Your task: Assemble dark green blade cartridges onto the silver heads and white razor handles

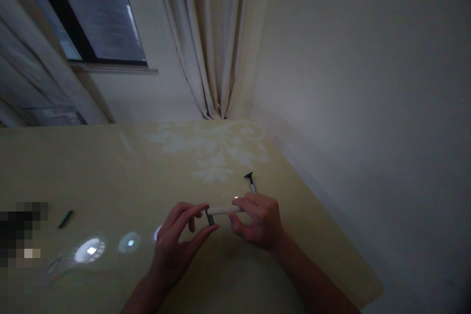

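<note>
My left hand point(176, 233) pinches a small dark-green razor head point(210, 216) at its two ends, between thumb and forefinger. My right hand point(259, 218) is closed on a slim pale stick point(223, 210), which points left. The stick's tip meets the razor head; I cannot tell whether the two are joined. Just beyond my right hand is a razor point(250, 181) with a black head and a grey handle. Its lower end is hidden behind that hand.
A short dark-green bar point(65, 219) lies on the glossy yellowish table point(110, 167) at the left. A blurred-out patch point(24, 255) covers the left edge. Beyond the table are curtains point(206, 34) and a window point(99, 10); a wall point(368, 83) borders its right side.
</note>
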A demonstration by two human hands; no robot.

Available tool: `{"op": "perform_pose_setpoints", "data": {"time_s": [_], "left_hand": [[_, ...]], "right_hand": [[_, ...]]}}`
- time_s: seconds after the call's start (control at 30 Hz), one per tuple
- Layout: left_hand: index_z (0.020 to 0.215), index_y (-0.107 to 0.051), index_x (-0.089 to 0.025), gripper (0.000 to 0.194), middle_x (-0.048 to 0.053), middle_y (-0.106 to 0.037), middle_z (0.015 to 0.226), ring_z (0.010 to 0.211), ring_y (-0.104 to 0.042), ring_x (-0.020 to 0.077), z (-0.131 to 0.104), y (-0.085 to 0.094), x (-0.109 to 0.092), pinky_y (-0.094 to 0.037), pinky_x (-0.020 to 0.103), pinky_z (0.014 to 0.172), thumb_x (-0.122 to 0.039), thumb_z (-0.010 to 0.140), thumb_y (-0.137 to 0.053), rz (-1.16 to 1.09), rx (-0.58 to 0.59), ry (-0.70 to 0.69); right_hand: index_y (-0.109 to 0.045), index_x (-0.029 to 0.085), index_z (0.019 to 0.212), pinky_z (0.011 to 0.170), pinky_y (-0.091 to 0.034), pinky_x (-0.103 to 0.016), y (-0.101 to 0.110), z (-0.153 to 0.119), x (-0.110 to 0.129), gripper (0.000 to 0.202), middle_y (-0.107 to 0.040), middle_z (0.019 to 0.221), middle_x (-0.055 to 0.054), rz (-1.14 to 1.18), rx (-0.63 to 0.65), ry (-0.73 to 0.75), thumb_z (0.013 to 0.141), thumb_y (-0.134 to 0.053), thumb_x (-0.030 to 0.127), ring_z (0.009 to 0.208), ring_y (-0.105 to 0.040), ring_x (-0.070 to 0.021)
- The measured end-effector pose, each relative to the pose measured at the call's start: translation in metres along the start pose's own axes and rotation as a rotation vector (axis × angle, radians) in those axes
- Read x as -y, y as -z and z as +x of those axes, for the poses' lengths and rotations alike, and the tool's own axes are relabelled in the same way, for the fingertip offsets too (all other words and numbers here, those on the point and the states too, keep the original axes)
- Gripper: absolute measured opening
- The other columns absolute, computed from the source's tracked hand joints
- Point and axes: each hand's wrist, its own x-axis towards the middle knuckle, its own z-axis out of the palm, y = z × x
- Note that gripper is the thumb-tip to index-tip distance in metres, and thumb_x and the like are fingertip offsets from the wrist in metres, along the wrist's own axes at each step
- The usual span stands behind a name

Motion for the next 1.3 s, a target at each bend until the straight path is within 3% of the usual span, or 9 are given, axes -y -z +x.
{"op": "perform_pose_setpoints", "data": {"time_s": [0.17, 0.33, 1.17, 1.3], "left_hand": [[0.125, -0.074, -0.025, 0.030, 0.001, -0.066, 0.090, 0.070, -0.066, 0.0140, 0.0008, 0.0006, 0.0005, -0.058, 0.025, 0.065, -0.037, 0.098, -0.077, 0.009, 0.007, 0.002], [0.124, -0.075, -0.025, 0.034, 0.001, -0.066, 0.090, 0.068, -0.065, 0.0141, 0.0003, 0.0010, 0.0020, -0.060, 0.027, 0.066, -0.041, 0.095, -0.080, 0.014, -0.007, 0.034], [0.126, -0.071, -0.021, 0.028, 0.000, -0.062, 0.089, 0.071, -0.066, 0.0132, 0.0027, 0.0025, -0.0007, -0.059, 0.024, 0.067, -0.035, 0.102, -0.073, 0.041, -0.019, -0.067], [0.127, -0.070, -0.021, 0.035, -0.001, -0.061, 0.090, 0.072, -0.066, 0.0137, 0.0010, 0.0015, 0.0011, -0.059, 0.025, 0.068, -0.039, 0.098, -0.077, 0.052, -0.027, -0.062]], "right_hand": [[-0.076, 0.020, 0.085, 0.056, -0.037, -0.031, -0.0003, 0.0014, 0.0006, 0.037, -0.068, 0.067, -0.002, 0.006, 0.023, 0.053, 0.100, -0.057, 0.048, 0.057, -0.061, -0.0169], [-0.076, 0.019, 0.085, 0.057, -0.038, -0.030, 0.0004, 0.0017, -0.0014, 0.037, -0.069, 0.068, -0.003, -0.010, -0.007, 0.010, 0.101, -0.056, 0.045, 0.058, -0.063, -0.0166], [-0.077, 0.020, 0.086, 0.056, -0.037, -0.031, 0.0003, 0.0020, 0.0019, 0.035, -0.067, 0.066, -0.002, 0.029, -0.001, 0.054, 0.099, -0.058, 0.046, 0.057, -0.060, -0.0169], [-0.078, 0.018, 0.087, 0.057, -0.039, -0.031, 0.0016, 0.0024, 0.0000, 0.034, -0.071, 0.070, -0.003, 0.028, -0.034, 0.022, 0.099, -0.059, 0.044, 0.059, -0.063, -0.0173]]}}
